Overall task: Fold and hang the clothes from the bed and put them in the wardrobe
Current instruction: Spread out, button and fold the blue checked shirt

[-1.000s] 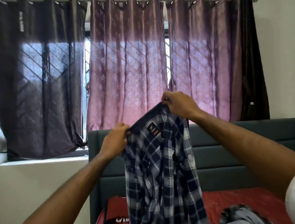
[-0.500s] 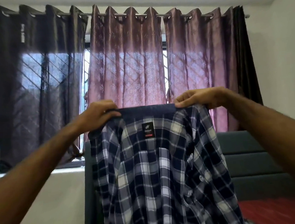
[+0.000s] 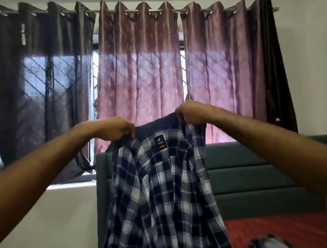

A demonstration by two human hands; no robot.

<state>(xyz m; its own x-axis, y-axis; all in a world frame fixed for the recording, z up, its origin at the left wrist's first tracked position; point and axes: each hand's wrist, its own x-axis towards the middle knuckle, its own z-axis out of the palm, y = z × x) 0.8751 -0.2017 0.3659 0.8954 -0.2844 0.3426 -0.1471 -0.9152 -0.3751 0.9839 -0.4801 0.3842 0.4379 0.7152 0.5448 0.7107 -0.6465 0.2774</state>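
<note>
The left hand pinches the collar of a checked shirt at its left end, fingers curled down over the fabric, while the right hand grips the collar's other end a little higher, so the collar slopes up toward the right. Between the two hands the dark collar band is stretched, with a small label just below it on the inside of the shirt. The shirt hangs straight down from both hands in loose folds, its lower part leaving the picture at the bottom. Behind and below the hands stands the grey headboard of the bed, whose red cover shows under the right forearm, with another garment lying on it. Beyond the hands, pink curtains and a dark curtain hang over the window.
</note>
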